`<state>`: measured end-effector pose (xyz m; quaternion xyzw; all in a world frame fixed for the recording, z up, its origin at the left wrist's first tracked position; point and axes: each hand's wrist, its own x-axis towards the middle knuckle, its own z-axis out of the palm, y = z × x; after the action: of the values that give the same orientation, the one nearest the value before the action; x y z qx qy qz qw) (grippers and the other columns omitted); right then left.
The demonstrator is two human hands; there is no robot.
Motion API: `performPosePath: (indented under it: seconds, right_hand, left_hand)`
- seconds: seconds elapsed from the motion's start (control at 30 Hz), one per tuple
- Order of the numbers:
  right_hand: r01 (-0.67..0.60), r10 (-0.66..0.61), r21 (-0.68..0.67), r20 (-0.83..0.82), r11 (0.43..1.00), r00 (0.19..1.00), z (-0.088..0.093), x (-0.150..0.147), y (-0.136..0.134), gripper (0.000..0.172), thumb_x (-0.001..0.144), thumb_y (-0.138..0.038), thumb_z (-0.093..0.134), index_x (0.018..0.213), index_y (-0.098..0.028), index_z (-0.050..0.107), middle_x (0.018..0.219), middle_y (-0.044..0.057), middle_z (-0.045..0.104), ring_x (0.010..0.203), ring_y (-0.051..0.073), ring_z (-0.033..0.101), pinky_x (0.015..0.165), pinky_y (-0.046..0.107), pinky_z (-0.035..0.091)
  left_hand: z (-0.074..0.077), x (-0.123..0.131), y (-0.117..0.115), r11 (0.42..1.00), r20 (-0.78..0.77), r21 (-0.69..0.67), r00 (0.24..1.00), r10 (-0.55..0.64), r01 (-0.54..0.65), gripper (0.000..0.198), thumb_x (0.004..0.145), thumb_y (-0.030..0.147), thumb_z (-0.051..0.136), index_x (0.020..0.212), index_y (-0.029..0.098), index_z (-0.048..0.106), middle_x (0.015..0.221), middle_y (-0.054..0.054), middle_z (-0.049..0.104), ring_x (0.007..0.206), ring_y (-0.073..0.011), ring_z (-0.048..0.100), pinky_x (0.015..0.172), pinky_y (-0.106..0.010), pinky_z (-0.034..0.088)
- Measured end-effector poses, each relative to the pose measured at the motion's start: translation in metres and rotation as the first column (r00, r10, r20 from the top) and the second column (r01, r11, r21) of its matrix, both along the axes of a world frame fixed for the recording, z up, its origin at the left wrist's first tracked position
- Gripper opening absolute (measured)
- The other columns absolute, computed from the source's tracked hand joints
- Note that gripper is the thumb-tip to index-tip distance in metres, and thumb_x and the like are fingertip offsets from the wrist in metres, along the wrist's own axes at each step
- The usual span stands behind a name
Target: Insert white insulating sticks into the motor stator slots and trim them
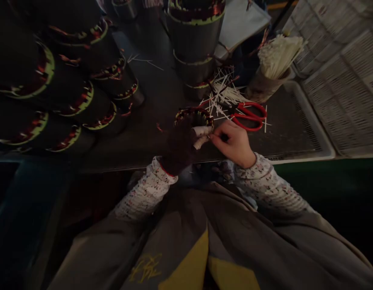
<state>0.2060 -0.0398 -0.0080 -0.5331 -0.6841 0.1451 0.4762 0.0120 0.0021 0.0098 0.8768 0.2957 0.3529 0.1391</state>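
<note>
A motor stator [194, 115] with copper windings round its rim stands near the table's front edge. My left hand [182, 143], in a dark glove with pale wraps on two fingers, is closed against its near side and covers much of it. My right hand [233, 143], bare, pinches at the stator's near right rim beside the wrapped fingertips. What lies in that pinch is too small to make out. Just beyond my right hand lie red-handled scissors [251, 116] and a loose heap of thin white sticks or tubes [227, 89].
Stacked stators [80, 100] crowd the left side, and another stack [196, 44] stands beyond the middle. A container [266, 85] of white strips is at the right, by a white plastic tray [322, 141] and pale crates [349, 84]. Paper [243, 22] lies behind.
</note>
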Motion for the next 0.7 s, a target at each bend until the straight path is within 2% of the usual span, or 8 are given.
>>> performPosePath:
  seconds: [0.07, 0.17, 0.3, 0.4, 0.47, 0.5, 0.6, 0.7]
  right_hand:
    - [-0.020, 0.022, -0.042, 0.059, 0.999, 0.998, 0.008, 0.000, -0.003, 0.027, 0.091, -0.034, 0.063, 0.070, -0.021, 0.054, 0.071, 0.002, 0.055, 0.064, 0.015, 0.050, 0.060, 0.031, 0.034]
    - [-0.183, 0.188, -0.124, 0.028, 0.975, 0.982, 0.031, 0.003, -0.013, 0.029, 0.095, -0.029, 0.057, 0.068, -0.021, 0.052, 0.066, 0.001, 0.053, 0.060, 0.013, 0.047, 0.058, 0.031, 0.033]
    - [-0.311, 0.277, -0.095, -0.263, 0.946, 0.924, 0.057, 0.012, -0.024, 0.034, 0.102, -0.039, 0.059, 0.073, -0.021, 0.061, 0.072, 0.002, 0.060, 0.068, 0.016, 0.057, 0.066, 0.032, 0.048]
    - [-0.442, 0.340, -0.125, -0.468, 0.888, 0.815, 0.055, 0.014, -0.029, 0.043, 0.099, -0.058, 0.064, 0.075, -0.022, 0.065, 0.086, 0.006, 0.066, 0.078, 0.020, 0.065, 0.077, 0.039, 0.057]
    - [-0.516, 0.321, -0.168, -0.612, 0.840, 0.723, 0.049, 0.014, -0.034, 0.047, 0.098, -0.061, 0.064, 0.074, -0.021, 0.063, 0.080, 0.005, 0.064, 0.074, 0.020, 0.064, 0.071, 0.039, 0.057]
    - [-0.513, 0.286, -0.173, -0.662, 0.841, 0.692, 0.046, 0.014, -0.037, 0.047, 0.098, -0.059, 0.064, 0.072, -0.021, 0.061, 0.072, 0.004, 0.061, 0.068, 0.019, 0.062, 0.065, 0.036, 0.055]
    - [-0.423, 0.243, -0.081, -0.714, 0.903, 0.657, 0.045, 0.014, -0.034, 0.045, 0.100, -0.047, 0.067, 0.065, -0.022, 0.052, 0.058, 0.000, 0.047, 0.057, 0.016, 0.053, 0.053, 0.031, 0.047]
    - [-0.364, 0.224, -0.051, -0.708, 0.930, 0.670, 0.045, 0.009, -0.001, 0.044, 0.104, -0.045, 0.060, 0.069, -0.023, 0.045, 0.064, 0.001, 0.051, 0.067, 0.017, 0.060, 0.062, 0.033, 0.054]
  left_hand:
    - [-0.002, 0.000, 0.002, 0.998, -0.001, 0.059, 1.000, -0.029, 0.029, 0.025, 0.107, 0.032, 0.055, 0.124, 0.020, 0.069, 0.123, -0.008, 0.078, 0.119, -0.0269, 0.073, 0.104, -0.052, 0.062]
    - [-0.002, 0.002, 0.004, 0.992, 0.026, 0.104, 0.997, -0.077, 0.074, 0.020, 0.107, 0.026, 0.052, 0.118, 0.022, 0.068, 0.114, -0.005, 0.079, 0.112, -0.0233, 0.075, 0.105, -0.051, 0.062]
    - [-0.002, 0.007, -0.001, 1.000, 0.008, 0.019, 1.000, 0.002, -0.002, 0.025, 0.111, 0.037, 0.047, 0.115, 0.023, 0.066, 0.119, -0.005, 0.076, 0.115, -0.0204, 0.073, 0.103, -0.044, 0.063]
    - [-0.006, 0.005, -0.002, 0.998, -0.067, 0.019, 0.996, 0.056, -0.055, 0.028, 0.111, 0.043, 0.045, 0.111, 0.023, 0.065, 0.116, -0.006, 0.074, 0.116, -0.0213, 0.071, 0.105, -0.044, 0.062]
    - [-0.009, 0.003, 0.000, 0.999, -0.057, 0.039, 0.998, 0.040, -0.038, 0.026, 0.110, 0.043, 0.046, 0.105, 0.024, 0.064, 0.109, -0.005, 0.075, 0.112, -0.0216, 0.072, 0.103, -0.045, 0.062]
    - [-0.010, 0.003, 0.001, 0.999, -0.046, 0.045, 0.999, 0.025, -0.023, 0.024, 0.110, 0.041, 0.047, 0.103, 0.024, 0.064, 0.107, -0.006, 0.075, 0.111, -0.0218, 0.072, 0.103, -0.045, 0.062]
    - [-0.014, 0.006, 0.000, 0.998, -0.060, 0.059, 0.998, 0.017, -0.014, 0.022, 0.110, 0.040, 0.050, 0.103, 0.024, 0.063, 0.106, -0.006, 0.075, 0.110, -0.0218, 0.073, 0.102, -0.044, 0.062]
    - [-0.019, 0.018, -0.005, 0.992, -0.147, 0.116, 0.987, 0.059, -0.042, 0.023, 0.110, 0.040, 0.050, 0.107, 0.023, 0.064, 0.107, -0.007, 0.076, 0.111, -0.0240, 0.074, 0.104, -0.048, 0.060]
